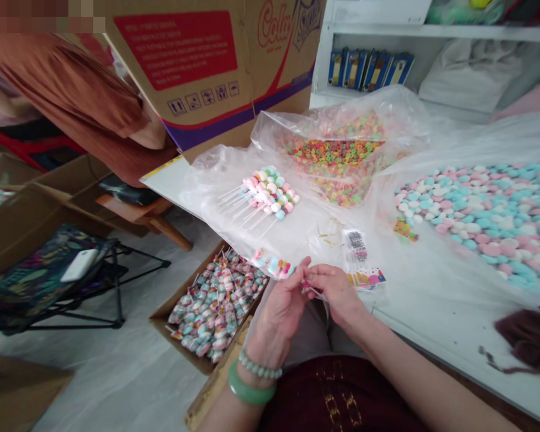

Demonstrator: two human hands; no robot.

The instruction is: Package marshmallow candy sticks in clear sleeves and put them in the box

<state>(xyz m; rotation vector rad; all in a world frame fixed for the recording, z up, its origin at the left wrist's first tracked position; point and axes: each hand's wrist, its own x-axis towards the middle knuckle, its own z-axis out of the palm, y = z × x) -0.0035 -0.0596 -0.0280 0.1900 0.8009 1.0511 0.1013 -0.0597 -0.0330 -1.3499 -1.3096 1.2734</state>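
Both hands meet over the table's near edge around a wrapped candy skewer of pastel sweets, which points out to the left. My left hand grips it near its lower end. The fingertips of my right hand are pinched at the same spot, by the stick and gathered wrapper; the finer detail there is hidden. Beyond them, a pile of unwrapped candy skewers lies on plastic sheeting. Several thin yellow ties and a clear packet with a printed label lie close to my right hand.
Below left, a cardboard box holds many wrapped skewers. Colourful ring sweets fill a clear bag; pastel candies spread at right. A large carton stands behind. A person in a rust-coloured top is at left, near a folding chair.
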